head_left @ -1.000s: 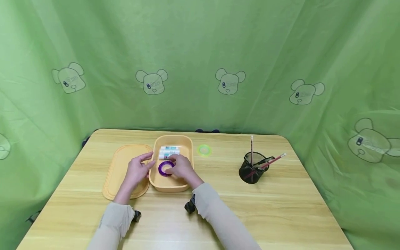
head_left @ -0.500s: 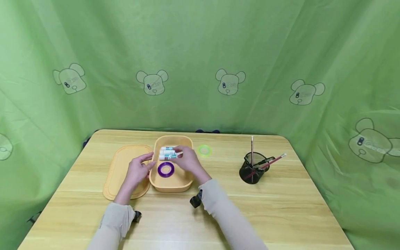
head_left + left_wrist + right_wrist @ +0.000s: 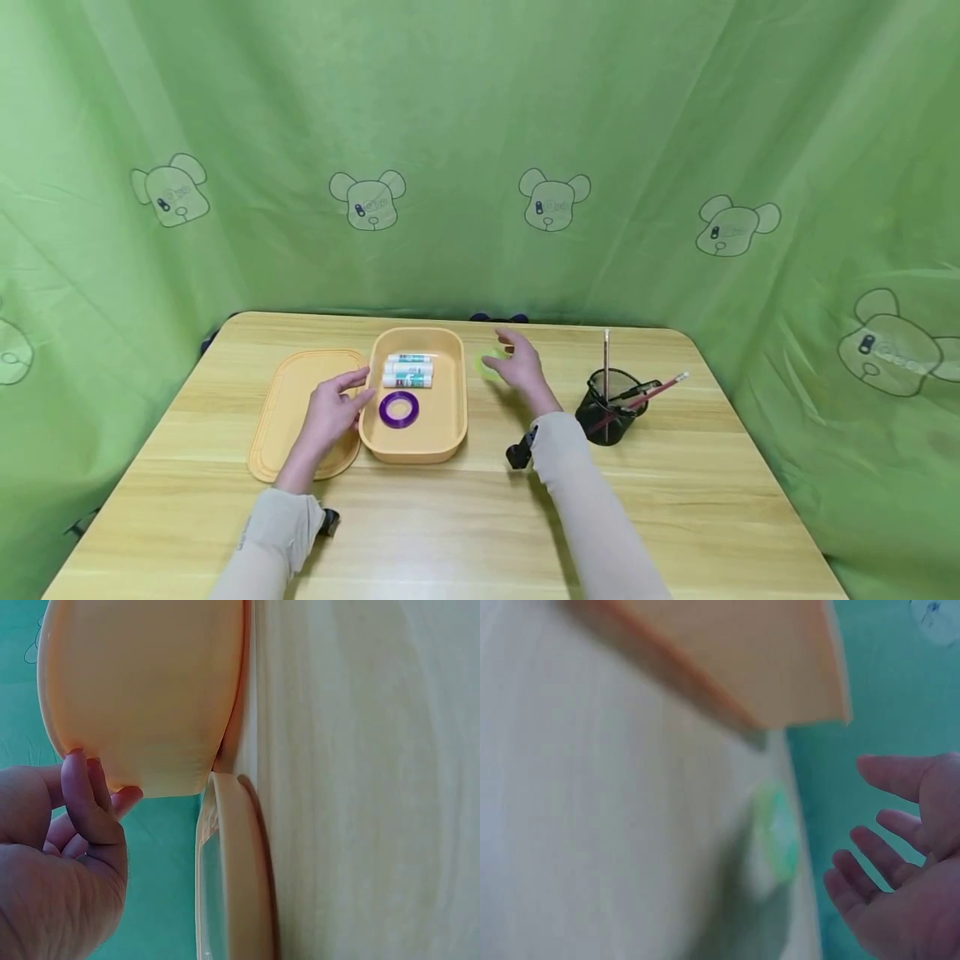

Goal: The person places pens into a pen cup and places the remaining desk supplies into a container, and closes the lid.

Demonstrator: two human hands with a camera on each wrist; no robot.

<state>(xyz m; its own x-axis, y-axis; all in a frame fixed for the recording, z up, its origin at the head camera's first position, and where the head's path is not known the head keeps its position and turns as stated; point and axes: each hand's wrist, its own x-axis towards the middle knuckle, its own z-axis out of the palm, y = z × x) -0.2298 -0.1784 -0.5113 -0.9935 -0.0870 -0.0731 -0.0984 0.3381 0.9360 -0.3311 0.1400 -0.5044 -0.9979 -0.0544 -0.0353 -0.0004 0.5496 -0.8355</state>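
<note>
My left hand (image 3: pixel 332 410) is at the left side of an orange-yellow plastic box (image 3: pixel 447 392), its fingertips touching the wall near the rim. In the left wrist view that box (image 3: pixel 150 682) rises above my relaxed fingers. Inside lie three white glue sticks with teal labels (image 3: pixel 408 369), side by side at the back, and a purple roll of tape (image 3: pixel 398 409) in front of them. My right hand (image 3: pixel 521 367) hovers over a light green roll of tape (image 3: pixel 487 367) on the table, partly hiding it. Its fingers are spread and hold nothing; the right wrist view shows the green roll (image 3: pixel 776 832) blurred.
The box's flat lid (image 3: pixel 288 417) lies on the table to the left, close against the box. A black mesh pencil cup (image 3: pixel 600 418) with pencils and a pen stands at the right. Green curtain (image 3: pixel 465 108) hangs behind the wooden table (image 3: pixel 420 533).
My right hand has moved from the purple roll, over the glue sticks, then out of the box to the right, above the green roll. My left hand has stayed at the box's side.
</note>
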